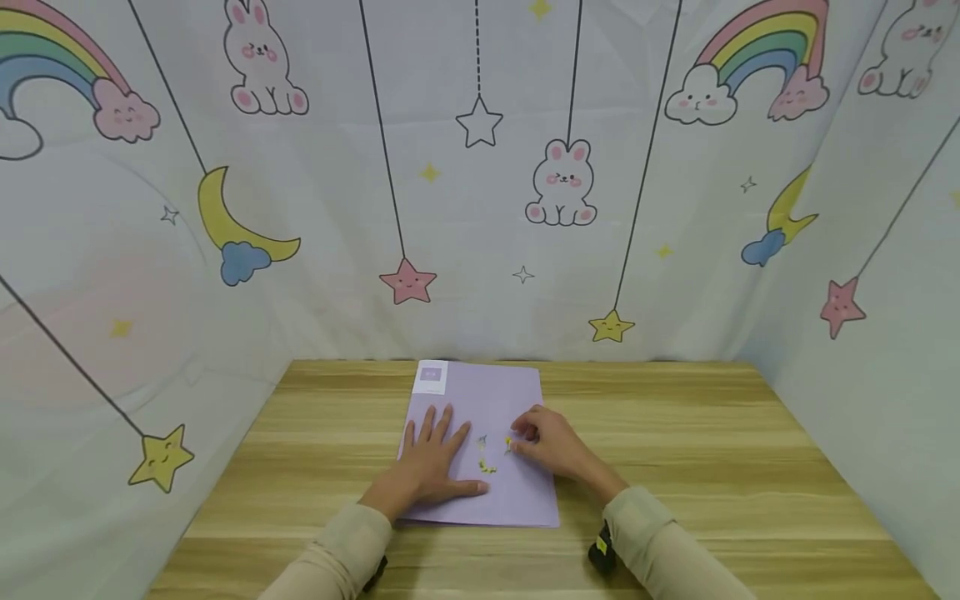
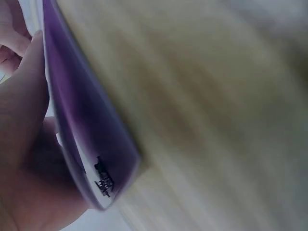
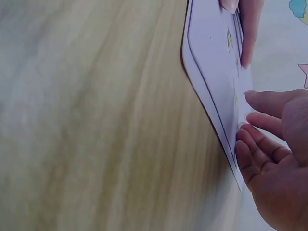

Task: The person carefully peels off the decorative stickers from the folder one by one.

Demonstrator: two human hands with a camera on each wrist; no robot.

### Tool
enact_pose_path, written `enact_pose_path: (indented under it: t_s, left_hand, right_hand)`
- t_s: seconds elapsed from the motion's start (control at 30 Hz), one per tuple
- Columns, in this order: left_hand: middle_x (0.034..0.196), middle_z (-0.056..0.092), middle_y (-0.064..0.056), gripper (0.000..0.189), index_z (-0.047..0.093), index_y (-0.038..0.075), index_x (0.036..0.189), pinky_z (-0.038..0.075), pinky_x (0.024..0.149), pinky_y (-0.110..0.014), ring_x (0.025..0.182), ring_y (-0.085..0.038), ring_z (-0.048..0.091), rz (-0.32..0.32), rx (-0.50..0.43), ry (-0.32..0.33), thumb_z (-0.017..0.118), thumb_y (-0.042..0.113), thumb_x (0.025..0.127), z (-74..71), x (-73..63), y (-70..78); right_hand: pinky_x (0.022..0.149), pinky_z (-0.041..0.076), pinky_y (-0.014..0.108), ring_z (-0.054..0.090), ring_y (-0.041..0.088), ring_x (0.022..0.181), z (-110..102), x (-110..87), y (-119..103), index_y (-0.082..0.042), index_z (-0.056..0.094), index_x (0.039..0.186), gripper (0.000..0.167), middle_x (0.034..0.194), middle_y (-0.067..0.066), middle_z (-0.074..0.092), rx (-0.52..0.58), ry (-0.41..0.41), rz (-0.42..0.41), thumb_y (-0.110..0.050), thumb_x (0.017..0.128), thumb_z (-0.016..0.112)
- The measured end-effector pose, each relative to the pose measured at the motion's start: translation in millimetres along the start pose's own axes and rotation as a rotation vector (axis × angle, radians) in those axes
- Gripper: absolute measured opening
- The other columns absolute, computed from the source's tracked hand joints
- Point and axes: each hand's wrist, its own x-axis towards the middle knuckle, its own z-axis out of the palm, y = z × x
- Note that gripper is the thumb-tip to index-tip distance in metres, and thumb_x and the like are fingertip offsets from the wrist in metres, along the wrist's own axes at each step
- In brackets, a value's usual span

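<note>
A nursery-print curtain (image 1: 480, 221) of rabbits, stars and rainbows hangs well beyond the fingers, and the wood-grain bench (image 1: 675, 433) spreads beneath and around them. Directly under the fingers lies the lilac document folder (image 1: 495, 396), flat, perhaps chosen as a smooth, plain ground for small work. Its near edge gapes a little (a white sheet with dark marks (image 2: 103, 178) shows inside). The left hand (image 1: 427, 462) rests on it with fingers straight and spread wide, gripping nothing; that likely keeps the folder from sliding. The right hand (image 1: 553, 446) comes in over the other side with fingers bent, probably for finer control; whether they pinch anything, I cannot tell. Past the left fingertips sits a white label (image 1: 431, 377). Smallest are three bits: a greyish piece (image 1: 482, 442) and an angled yellow piece (image 1: 487, 467) between the two sets of fingers, and a yellow-tipped piece (image 1: 508, 444) right at the right thumb.
</note>
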Motion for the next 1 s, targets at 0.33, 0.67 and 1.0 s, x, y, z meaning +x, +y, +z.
enact_pose_path:
  t_s: [0.33, 0.67, 1.0]
  left_hand:
    - [0.174, 0.013, -0.027, 0.11, 0.037, 0.01, 0.166, 0.001, 0.122, -0.073, 0.159, -0.052, 0.002, 0.012, 0.004, 0.01, 0.069, 0.079, 0.085, 8.5, 0.8, -3.9]
    - [0.173, 0.018, -0.026, 0.111, 0.038, 0.013, 0.165, 0.007, 0.122, -0.073, 0.159, -0.051, 0.008, -0.014, 0.061, 0.007, 0.068, 0.082, 0.084, 8.6, -3.5, -0.1]
    - [0.173, 0.017, -0.027, 0.109, 0.038, 0.011, 0.165, 0.007, 0.122, -0.074, 0.159, -0.052, 0.008, -0.002, 0.054, -0.002, 0.069, 0.079, 0.085, 5.9, -3.0, 2.8]
  right_hand:
    - [0.08, 0.053, 0.034, 0.062, 0.016, 0.091, 1.7, 6.0, 3.9, -0.002, 0.078, 0.11, 0.024, 0.1, 0.002, 0.066, -0.088, -0.045, -0.067, -0.008, 0.087, 0.081]
    - [0.08, 0.053, 0.034, 0.063, 0.018, 0.09, 6.3, 4.2, 4.9, -0.005, 0.079, 0.106, 0.017, 0.1, 0.001, 0.066, -0.105, -0.039, -0.112, -0.009, 0.089, 0.083]
    - [0.078, 0.052, 0.032, 0.06, 0.014, 0.088, 5.5, 5.4, 5.5, -0.006, 0.079, 0.104, 0.015, 0.099, -0.001, 0.065, -0.103, -0.025, -0.075, -0.008, 0.09, 0.082]
